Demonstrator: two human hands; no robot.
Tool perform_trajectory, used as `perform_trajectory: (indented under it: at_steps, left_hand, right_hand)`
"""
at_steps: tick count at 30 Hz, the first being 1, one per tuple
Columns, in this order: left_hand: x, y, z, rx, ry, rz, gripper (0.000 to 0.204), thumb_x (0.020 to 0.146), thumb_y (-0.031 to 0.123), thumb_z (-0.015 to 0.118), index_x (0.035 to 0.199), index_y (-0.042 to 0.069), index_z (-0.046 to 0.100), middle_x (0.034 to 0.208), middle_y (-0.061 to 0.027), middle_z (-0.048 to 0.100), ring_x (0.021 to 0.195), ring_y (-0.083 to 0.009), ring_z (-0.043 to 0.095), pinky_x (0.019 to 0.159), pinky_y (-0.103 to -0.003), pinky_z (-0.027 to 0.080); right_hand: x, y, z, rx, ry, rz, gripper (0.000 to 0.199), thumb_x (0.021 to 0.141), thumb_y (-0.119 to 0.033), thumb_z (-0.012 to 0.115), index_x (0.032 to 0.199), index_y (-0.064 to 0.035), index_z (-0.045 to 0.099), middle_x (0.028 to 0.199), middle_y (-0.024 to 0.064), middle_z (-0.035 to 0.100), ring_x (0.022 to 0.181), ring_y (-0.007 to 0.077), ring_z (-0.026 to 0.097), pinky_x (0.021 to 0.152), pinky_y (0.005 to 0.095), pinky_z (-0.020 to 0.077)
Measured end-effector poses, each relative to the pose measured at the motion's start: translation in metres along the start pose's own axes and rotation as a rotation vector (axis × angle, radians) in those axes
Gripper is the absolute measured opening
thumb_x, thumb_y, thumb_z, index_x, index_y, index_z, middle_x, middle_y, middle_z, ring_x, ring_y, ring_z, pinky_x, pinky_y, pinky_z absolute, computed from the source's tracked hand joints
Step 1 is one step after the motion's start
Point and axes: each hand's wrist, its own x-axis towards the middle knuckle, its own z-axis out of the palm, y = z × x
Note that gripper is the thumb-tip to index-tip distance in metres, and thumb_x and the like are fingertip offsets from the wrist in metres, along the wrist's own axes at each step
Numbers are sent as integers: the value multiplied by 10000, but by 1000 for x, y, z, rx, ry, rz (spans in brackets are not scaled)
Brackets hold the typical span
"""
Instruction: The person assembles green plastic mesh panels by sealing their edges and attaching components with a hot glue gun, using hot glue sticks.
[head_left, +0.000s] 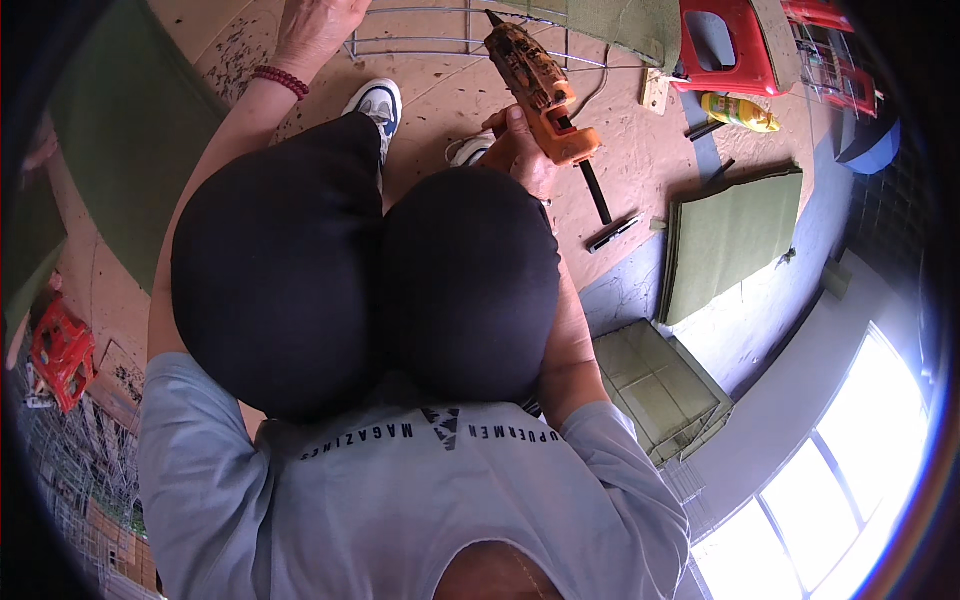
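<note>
My right hand (525, 155) is closed round an orange hot glue gun (575, 143), its body smeared with dark, burnt-looking glue. A black glue stick (595, 192) sticks out of the gun's rear end, and the nozzle points up and left toward a thin metal wire frame (412, 46). Near that frame's left end is my left hand (325, 18), with a red bead bracelet on the wrist. Its fingers run past the top edge of the picture and are hidden. Green cloth (605, 22) lies over the frame's far right part.
On the floor to the right are a stack of green sheets (735, 240), a yellow bottle (740, 112), a black-handled tool (614, 232) and a wooden power strip (655, 92). A red stool (728, 45) stands beyond. A cloth-covered wire box (660, 385) is near my right elbow.
</note>
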Motion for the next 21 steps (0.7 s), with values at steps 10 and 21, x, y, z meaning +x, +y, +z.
perform_trajectory:
  at_steps: [10, 21]
  left_hand:
    - [0, -3, -1, 14, 0, 18, 90, 857, 102, 621, 876, 17, 643, 839, -100, 616, 742, -289, 624, 639, -358, 504]
    - [-1, -2, -3, 12, -20, -3, 98, 860, 107, 617, 880, 15, 643, 848, -100, 623, 749, -284, 628, 645, -354, 506]
  right_hand:
    - [3, 12, -9, -58, 43, 42, 373, 812, -77, 730, 1120, -1, 536, 909, 74, 626, 757, 166, 610, 692, 295, 500]
    - [-4, 3, -5, -36, 103, 7, 312, 839, -96, 702, 1091, 5, 548, 827, 72, 621, 741, 168, 601, 677, 306, 483]
